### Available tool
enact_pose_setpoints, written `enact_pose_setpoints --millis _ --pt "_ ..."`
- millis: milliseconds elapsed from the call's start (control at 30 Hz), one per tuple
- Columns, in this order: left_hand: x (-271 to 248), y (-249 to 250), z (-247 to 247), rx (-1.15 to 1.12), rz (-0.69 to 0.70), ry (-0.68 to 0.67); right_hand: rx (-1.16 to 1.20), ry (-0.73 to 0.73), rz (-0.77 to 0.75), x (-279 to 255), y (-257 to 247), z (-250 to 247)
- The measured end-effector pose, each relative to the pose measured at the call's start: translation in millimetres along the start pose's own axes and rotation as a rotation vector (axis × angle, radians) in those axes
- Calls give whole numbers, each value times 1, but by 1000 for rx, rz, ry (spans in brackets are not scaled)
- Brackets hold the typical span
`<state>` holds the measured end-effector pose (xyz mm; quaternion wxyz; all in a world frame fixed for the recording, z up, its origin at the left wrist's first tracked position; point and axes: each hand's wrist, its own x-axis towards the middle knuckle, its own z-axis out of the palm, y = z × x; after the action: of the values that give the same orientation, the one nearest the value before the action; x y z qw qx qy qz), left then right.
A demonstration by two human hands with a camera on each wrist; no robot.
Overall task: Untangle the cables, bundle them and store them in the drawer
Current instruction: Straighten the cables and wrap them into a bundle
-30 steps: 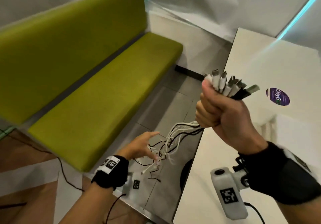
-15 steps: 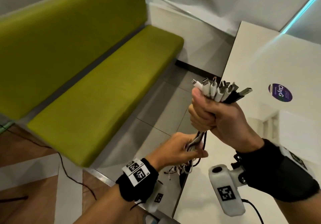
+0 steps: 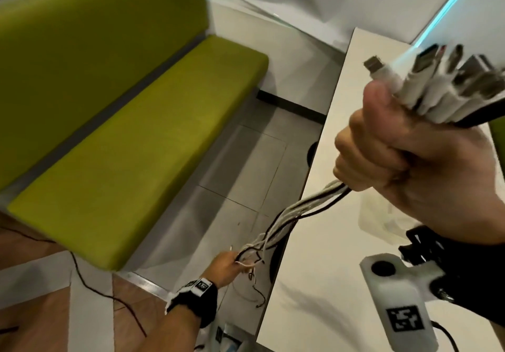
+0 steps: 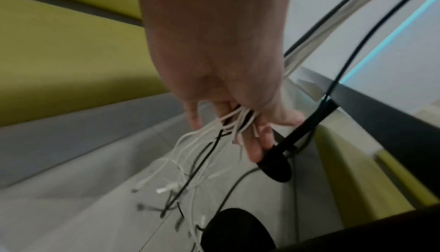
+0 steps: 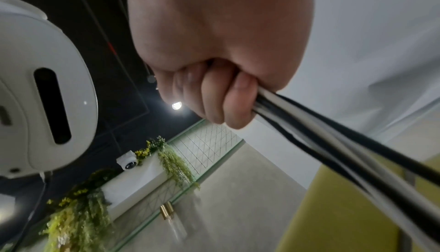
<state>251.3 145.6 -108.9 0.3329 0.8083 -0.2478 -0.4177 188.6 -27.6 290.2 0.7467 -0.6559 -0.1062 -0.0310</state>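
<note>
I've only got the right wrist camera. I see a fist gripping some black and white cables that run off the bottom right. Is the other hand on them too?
Observer: Yes. In the head view the left hand holds the same cables lower down, beside the edge of the white table.
Operator: Are they pulled straight between the hands?
Observer: Mostly. They make one slanting run down from the right hand, with a loose twist just above the left.
Operator: What's past the left hand?
Observer: The left wrist view shows the loose ends dangling apart below it, above the floor.
</note>
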Motion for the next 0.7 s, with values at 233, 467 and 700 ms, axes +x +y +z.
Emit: enact_pose_setpoints --millis 233,467,700 --pt "8 -20 -11 134 -106 -71 -133 32 32 4 16 -3" --pt "31 -43 -84 410 -190 -192 -99 -3 118 13 41 9" --pt "-7 79 -135 -249 233 -153 -39 -35 164 23 58 17"
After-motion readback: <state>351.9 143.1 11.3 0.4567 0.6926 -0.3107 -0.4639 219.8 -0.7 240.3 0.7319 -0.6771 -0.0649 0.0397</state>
